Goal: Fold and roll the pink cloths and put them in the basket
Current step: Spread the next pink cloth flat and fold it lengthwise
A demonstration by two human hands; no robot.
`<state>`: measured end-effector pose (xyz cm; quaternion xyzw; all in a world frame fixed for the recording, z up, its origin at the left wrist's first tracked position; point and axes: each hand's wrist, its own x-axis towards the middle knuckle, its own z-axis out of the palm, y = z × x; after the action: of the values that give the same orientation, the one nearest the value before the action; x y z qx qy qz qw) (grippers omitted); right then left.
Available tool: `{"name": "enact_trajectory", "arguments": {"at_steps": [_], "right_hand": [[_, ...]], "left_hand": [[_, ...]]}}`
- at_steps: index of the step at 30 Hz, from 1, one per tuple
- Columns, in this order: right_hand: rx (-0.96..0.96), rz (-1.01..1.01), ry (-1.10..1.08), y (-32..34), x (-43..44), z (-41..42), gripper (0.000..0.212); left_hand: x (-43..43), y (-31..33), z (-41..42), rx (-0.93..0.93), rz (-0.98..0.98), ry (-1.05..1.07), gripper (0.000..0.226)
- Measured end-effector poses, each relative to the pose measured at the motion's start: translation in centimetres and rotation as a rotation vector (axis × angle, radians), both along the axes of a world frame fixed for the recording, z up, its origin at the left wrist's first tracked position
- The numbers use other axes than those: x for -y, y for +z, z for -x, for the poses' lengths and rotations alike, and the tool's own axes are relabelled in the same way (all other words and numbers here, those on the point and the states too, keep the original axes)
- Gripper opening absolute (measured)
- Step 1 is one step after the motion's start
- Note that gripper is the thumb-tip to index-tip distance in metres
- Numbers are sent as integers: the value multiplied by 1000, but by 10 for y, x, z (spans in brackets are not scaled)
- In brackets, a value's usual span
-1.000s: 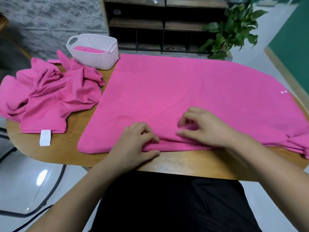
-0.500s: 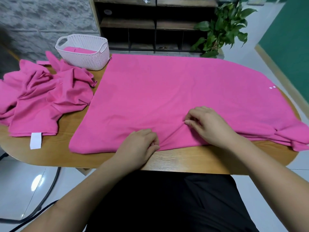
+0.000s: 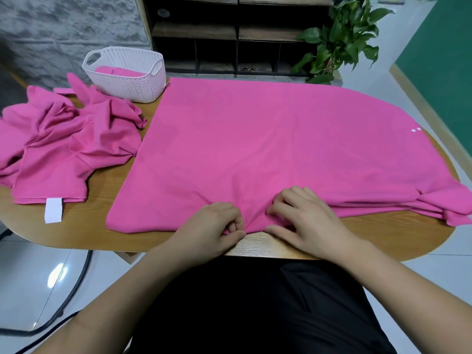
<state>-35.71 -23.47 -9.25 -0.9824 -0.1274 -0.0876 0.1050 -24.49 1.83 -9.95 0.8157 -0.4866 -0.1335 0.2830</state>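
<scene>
- Spread pink cloth (image 3: 255, 154): lies flat over the middle and right of the wooden table (image 3: 84, 226). Its right end hangs over the table's rounded edge in loose layers, and 2 small white dots show near that end.
- Left hand (image 3: 212, 226): at the near hem of the spread pink cloth. The fingers are curled and the hem is pinched between thumb and fingertips.
- Right hand (image 3: 309, 221): just beside the left hand on the same hem. The fingers are bent down onto the fabric, the thumb lies along the near edge, and a small bunch of cloth is gripped between them.
- The cloth puckers into short creases between the 2 hands.
- Basket (image 3: 143, 85): white, perforated, 2 handle slots. It sits at the far left of the table, close by the spread cloth's far left corner.
- Rolled pink cloth (image 3: 120, 71): lying inside the basket, 1 visible.
- Pile of pink cloths (image 3: 63, 149): crumpled at the table's left end, near the basket. A white label (image 3: 53, 210) hangs from its near hem.
- Behind the table: a dark shelf unit (image 3: 217, 34) and a leafy plant (image 3: 339, 39).
- Black cable (image 3: 76, 290) on the tiled floor at left.
</scene>
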Motion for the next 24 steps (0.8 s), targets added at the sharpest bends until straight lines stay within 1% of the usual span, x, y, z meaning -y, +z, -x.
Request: {"name": "enact_trajectory", "arguments": {"at_steps": [1,3,6,7,10,13,16,19,21,24], "right_hand": [[-8,12,7,-3,-1,3,35],[4,11,23,-6,-3,7,29],[41,38,44,-3,-10,11,19],[49,38,46,0,-11,12,18],[37,8,70,7,-12,18,17],[-46,-5,109,4,-11,25,17],[-120,-20,105,1,-11,26,13],[-142,-16,85,5,-16,23,9],[-129,-29,76,8,-26,18,15],[-116,-55,90,4,-46,4,31]], "left_hand": [[-1,1,0,-11,2,-2,16],[-4,1,-2,-19,-12,-2,20],[-11,-1,-6,29,-52,6,30],[-15,-1,-7,55,-59,7,31],[-26,-1,-13,109,-67,14,25],[-39,1,-17,138,-76,35,17],[-53,0,-19,178,-79,50,12],[-70,0,-21,209,-81,109,10],[-79,3,-21,169,-47,135,8],[-87,10,-16,46,18,158,19]]}}
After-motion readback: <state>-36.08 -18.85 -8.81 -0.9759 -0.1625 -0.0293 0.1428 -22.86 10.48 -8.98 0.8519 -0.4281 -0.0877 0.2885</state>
